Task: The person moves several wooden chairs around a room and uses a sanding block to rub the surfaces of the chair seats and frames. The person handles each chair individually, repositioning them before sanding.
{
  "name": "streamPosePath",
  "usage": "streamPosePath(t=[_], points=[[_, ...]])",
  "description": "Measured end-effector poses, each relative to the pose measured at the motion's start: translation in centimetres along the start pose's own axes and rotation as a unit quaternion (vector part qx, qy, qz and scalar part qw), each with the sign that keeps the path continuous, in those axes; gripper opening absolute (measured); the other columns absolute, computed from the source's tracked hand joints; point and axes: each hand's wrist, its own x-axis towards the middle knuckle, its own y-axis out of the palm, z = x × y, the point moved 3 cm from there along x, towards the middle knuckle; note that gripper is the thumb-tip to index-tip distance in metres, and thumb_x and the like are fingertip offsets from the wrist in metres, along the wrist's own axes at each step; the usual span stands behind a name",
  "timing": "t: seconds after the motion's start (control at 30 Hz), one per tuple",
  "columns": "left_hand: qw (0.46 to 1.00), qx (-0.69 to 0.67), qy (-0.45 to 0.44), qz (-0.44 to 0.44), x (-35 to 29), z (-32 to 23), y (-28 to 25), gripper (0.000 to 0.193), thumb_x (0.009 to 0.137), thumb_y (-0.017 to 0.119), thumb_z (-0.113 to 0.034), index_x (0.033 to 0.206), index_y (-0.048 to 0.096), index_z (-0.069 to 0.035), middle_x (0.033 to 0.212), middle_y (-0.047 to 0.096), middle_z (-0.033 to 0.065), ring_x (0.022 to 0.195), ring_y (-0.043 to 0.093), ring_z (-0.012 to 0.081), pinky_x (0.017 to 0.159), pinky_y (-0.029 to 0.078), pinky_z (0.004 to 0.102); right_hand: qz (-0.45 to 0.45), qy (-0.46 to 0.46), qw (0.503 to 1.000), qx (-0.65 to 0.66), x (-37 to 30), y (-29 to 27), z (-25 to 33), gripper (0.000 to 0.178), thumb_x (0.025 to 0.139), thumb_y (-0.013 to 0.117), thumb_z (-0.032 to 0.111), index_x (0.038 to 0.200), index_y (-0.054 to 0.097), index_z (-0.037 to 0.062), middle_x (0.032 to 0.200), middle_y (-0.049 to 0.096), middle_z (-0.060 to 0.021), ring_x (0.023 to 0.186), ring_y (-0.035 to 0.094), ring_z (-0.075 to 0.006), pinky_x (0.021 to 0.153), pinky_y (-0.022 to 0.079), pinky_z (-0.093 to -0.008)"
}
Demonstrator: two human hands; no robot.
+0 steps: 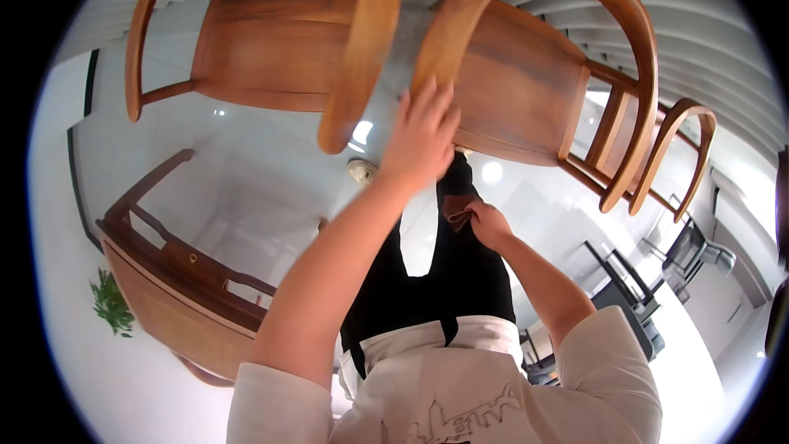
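My left hand [423, 133] reaches forward and rests on the front end of a curved wooden armrest [460, 20]. Its fingers are stretched out over the wood, and the armrest's tip is hidden beneath them. That armrest belongs to a brown wooden chair with a broad seat [518, 86]. Close to my right thigh, my right hand [491, 226] is closed on a folded brown cloth [459, 210]. Left of my left hand stands a similar chair, its seat [275, 33] and near armrest [357, 66] in view.
More wooden chair arms [699, 119] stand at the far right. On the left is a dark wood furniture piece [193, 279] with a tan top, beside a green plant [111, 304]. Pale curtains [690, 33] hang behind the chairs. Black furniture [620, 300] stands on the right.
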Motion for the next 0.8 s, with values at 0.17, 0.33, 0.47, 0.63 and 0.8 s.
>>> streamPosePath(t=[0.17, 0.33, 0.47, 0.63, 0.8], points=[[0.955, -0.247, -0.046, 0.159, -20.2, -2.4, 0.4, 0.014, 0.083, 0.067, -0.021, 0.092, 0.068, -0.01, 0.096, 0.067, 0.0087, 0.095, 0.064, 0.0296, 0.086, 0.048, 0.0451, 0.012, 0.017, 1.0, 0.021, -2.1, -1.2, 7.9, 0.02, 0.09, 0.051, 0.013, 0.105, 0.06, 0.004, 0.105, 0.067, -0.0215, 0.1, 0.061, -0.0427, 0.083, 0.05, -0.0478], [0.828, -0.429, -0.159, 0.325, -28.3, -4.4, 2.2, 0.035, 0.082, 0.077, -0.039, 0.089, 0.072, -0.006, 0.088, 0.071, 0.0158, 0.085, 0.069, 0.0355, 0.077, 0.054, 0.0436, -0.002, -0.04, 0.989, 0.144, -3.7, -3.8, 17.9, 0.017, 0.09, 0.05, 0.005, 0.101, 0.062, 0.0006, 0.084, 0.064, -0.0161, 0.077, 0.062, -0.0235, 0.072, 0.05, -0.0348], [0.825, -0.38, -0.131, 0.397, -25.7, -1.9, -0.1, 0.03, 0.081, 0.074, -0.034, 0.086, 0.07, -0.005, 0.087, 0.071, 0.0178, 0.086, 0.069, 0.0362, 0.077, 0.055, 0.045, -0.121, -0.095, 0.966, 0.208, -1.3, -8.1, 22.3, 0.018, 0.088, 0.052, 0.001, 0.102, 0.063, 0.0003, 0.079, 0.059, -0.0048, 0.075, 0.056, -0.0117, 0.067, 0.048, -0.0291], [0.814, -0.397, -0.165, 0.391, -25.8, 3.1, -1.1, 0.026, 0.079, 0.073, -0.03, 0.082, 0.069, -0.004, 0.083, 0.069, 0.0197, 0.083, 0.068, 0.0384, 0.074, 0.055, 0.0467, -0.295, -0.135, 0.915, 0.242, 3.5, -15.5, 28.8, 0.021, 0.096, 0.053, 0.006, 0.114, 0.061, -0.0021, 0.097, 0.063, -0.0054, 0.092, 0.056, -0.0118, 0.083, 0.047, -0.0275], [0.888, -0.298, -0.194, 0.29, -23.5, 12.5, -3.1, 0.028, 0.077, 0.073, -0.03, 0.085, 0.07, -0.003, 0.089, 0.07, 0.0194, 0.086, 0.068, 0.0382, 0.075, 0.056, 0.0452, -0.347, -0.093, 0.929, -0.093, 8.7, -18.3, 32.6, 0.023, 0.097, 0.056, 0.009, 0.119, 0.061, 0.003, 0.113, 0.07, -0.0141, 0.102, 0.066, -0.0318, 0.091, 0.051, -0.0391]])
